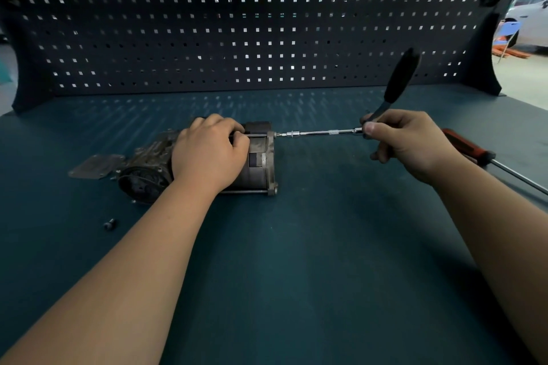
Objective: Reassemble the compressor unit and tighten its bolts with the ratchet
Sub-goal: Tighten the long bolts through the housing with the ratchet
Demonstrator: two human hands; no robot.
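The grey metal compressor unit [261, 157] lies on its side on the dark teal bench [296, 246]. My left hand [209, 151] lies over its body, fingers curled round a long bolt on top. My right hand [406, 139] grips the head of the ratchet [397, 80], whose black handle points up and away. A chrome extension bar [320, 133] runs from the ratchet head leftward, and its socket meets a bolt at the compressor's right end plate. A long bolt [243, 192] runs along the compressor's near side.
A flat metal cover plate [95, 166] lies left of the compressor. A small loose bolt [109, 224] sits on the bench nearer me. A red-handled screwdriver [471, 148] lies at the right. A dark pegboard [252, 24] closes the bench's back.
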